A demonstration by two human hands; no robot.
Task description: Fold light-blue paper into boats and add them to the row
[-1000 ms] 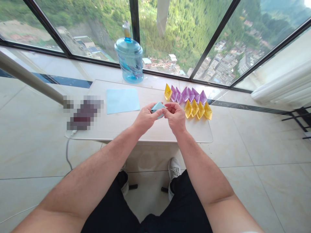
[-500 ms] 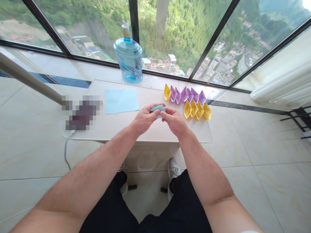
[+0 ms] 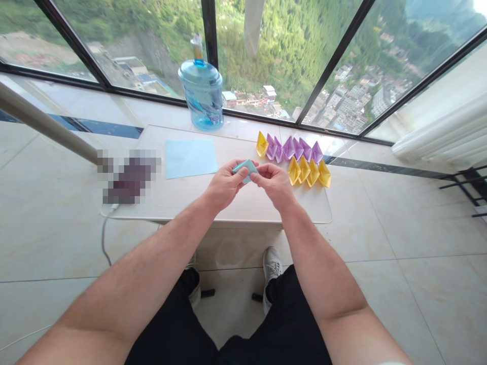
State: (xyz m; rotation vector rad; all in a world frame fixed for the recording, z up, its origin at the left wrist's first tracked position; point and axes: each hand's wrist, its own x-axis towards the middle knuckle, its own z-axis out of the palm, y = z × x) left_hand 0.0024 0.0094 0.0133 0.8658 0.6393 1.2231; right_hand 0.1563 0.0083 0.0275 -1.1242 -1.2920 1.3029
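Both hands meet above the middle of a low white table (image 3: 175,203). My left hand (image 3: 225,185) and my right hand (image 3: 274,184) pinch a small folded light-blue paper piece (image 3: 245,168) between their fingertips, each closed on one side of it. A flat light-blue paper sheet (image 3: 190,157) lies on the table to the left of my hands. To the right stand two rows of folded paper boats, purple ones (image 3: 294,149) behind and yellow ones (image 3: 309,172) in front, with one more yellow boat (image 3: 262,144) at the left end of the back row.
A large blue water bottle (image 3: 202,92) stands at the table's far edge by the window. A blurred dark object (image 3: 130,178) lies on the table's left side, with a cable (image 3: 103,238) hanging to the floor. A white radiator (image 3: 441,136) runs along the right.
The folded blue piece has been turned and lifted slightly between my fingers; both hands stay in the same place over the table.
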